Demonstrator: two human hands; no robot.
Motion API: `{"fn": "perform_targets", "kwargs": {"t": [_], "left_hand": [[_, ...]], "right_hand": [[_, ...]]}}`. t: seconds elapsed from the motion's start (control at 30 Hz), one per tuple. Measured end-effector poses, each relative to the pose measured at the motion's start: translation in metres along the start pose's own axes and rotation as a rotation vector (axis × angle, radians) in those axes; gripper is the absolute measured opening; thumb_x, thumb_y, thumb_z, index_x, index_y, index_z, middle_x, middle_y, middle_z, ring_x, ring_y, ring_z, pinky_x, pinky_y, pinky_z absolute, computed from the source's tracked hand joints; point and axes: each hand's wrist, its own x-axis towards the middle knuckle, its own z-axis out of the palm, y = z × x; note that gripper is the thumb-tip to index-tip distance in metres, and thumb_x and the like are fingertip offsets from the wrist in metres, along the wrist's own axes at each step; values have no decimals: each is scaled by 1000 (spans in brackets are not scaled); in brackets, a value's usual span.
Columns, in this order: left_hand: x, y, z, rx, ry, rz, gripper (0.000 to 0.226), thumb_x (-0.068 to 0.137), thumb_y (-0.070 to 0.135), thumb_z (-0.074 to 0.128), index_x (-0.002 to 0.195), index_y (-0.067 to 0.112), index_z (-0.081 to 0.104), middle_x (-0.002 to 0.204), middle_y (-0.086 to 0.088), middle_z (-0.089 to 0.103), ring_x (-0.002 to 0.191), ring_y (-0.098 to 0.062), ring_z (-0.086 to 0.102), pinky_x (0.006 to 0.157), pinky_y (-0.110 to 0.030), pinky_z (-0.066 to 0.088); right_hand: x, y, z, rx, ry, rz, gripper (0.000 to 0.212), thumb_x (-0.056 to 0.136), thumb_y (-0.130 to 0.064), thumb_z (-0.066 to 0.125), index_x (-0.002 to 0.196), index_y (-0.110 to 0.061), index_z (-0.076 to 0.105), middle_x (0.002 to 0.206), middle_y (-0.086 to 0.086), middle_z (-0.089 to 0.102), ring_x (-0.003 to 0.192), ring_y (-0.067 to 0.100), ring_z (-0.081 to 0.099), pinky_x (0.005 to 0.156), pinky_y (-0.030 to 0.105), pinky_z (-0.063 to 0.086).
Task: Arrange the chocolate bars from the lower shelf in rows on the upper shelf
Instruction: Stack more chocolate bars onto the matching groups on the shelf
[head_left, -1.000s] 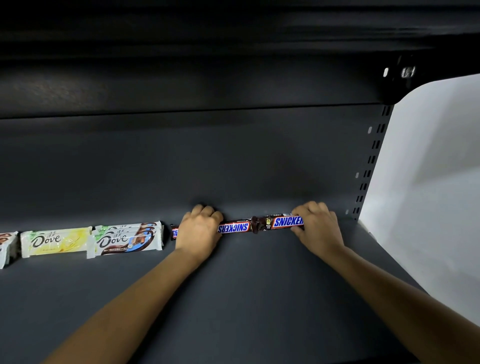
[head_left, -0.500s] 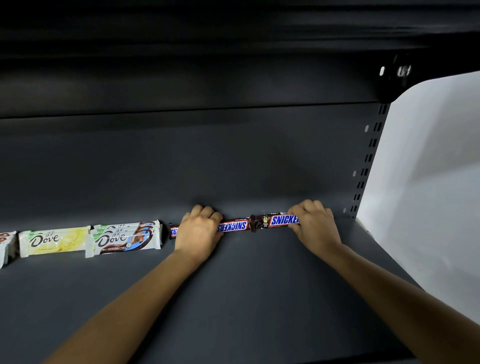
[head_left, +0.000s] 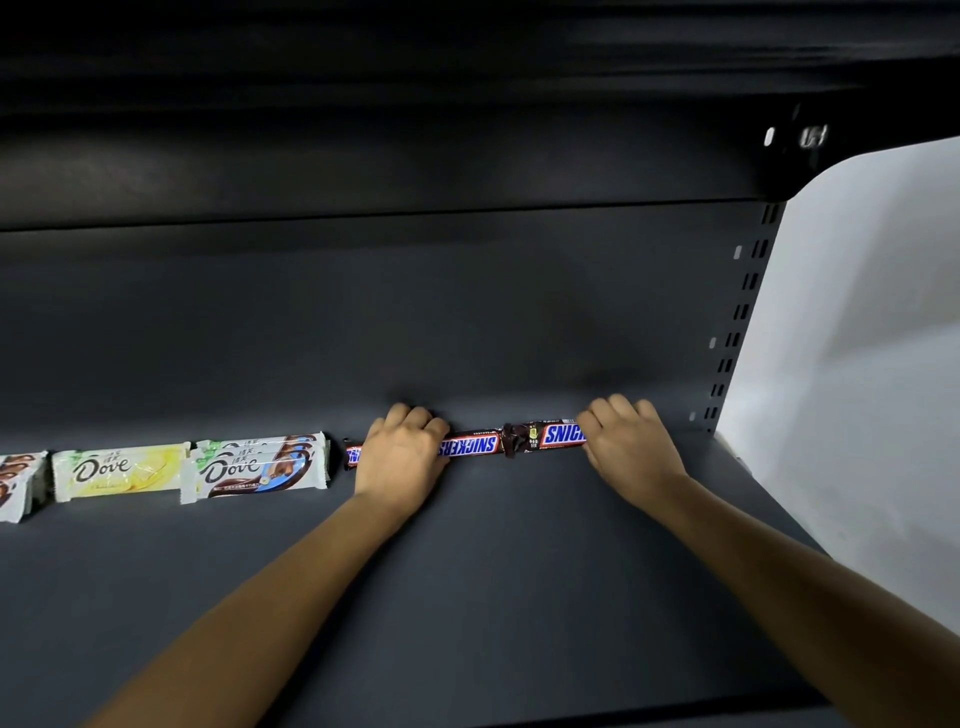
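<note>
Two Snickers bars lie end to end against the back of the dark upper shelf (head_left: 467, 597). My left hand (head_left: 400, 457) is curled over the left Snickers bar (head_left: 470, 446), hiding its middle. My right hand (head_left: 631, 447) is curled over the right end of the right Snickers bar (head_left: 558, 435). To the left in the same row sits a stack of brown-and-blue Dove bars (head_left: 260, 467), then a yellow Dove bar (head_left: 119, 470), then another stack of bars (head_left: 15, 483) cut off by the frame's left edge.
The shelf's back panel (head_left: 415, 322) rises right behind the row. A slotted upright (head_left: 737, 322) and a white side panel (head_left: 857, 364) close off the right end. Another shelf (head_left: 415, 156) hangs overhead.
None of the bars has shifted. Both hands stay on the Snickers bars; the view only drifts slightly.
</note>
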Motion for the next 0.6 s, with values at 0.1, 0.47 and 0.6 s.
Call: {"fn": "perform_targets", "kwargs": {"t": [0.1,0.47,0.6], "left_hand": [[0,1,0,-4,-6,-8,28,58,28,84,79,17,70,74,-1,63,73,-27,58,56,-34,48],[-3,3,-7,-37,-83,-45,29,67,27,78,93,16,70,87,-4,65,85,-30,57,66,-37,48],[-5,4,-10,-49,-85,-50,32,68,27,77,97,16,69,88,-4,64,86,-30,57,67,-37,49]], "right_hand": [[-2,0,-2,34,27,8,27,59,-22,82,77,-13,64,73,3,59,66,23,54,56,33,40],[-5,-3,-10,86,-22,97,35,65,-32,80,89,-15,63,84,3,60,75,22,55,62,35,44],[-8,-5,-14,113,-31,126,38,60,-34,83,85,-14,63,83,4,60,74,23,55,60,34,43]]}}
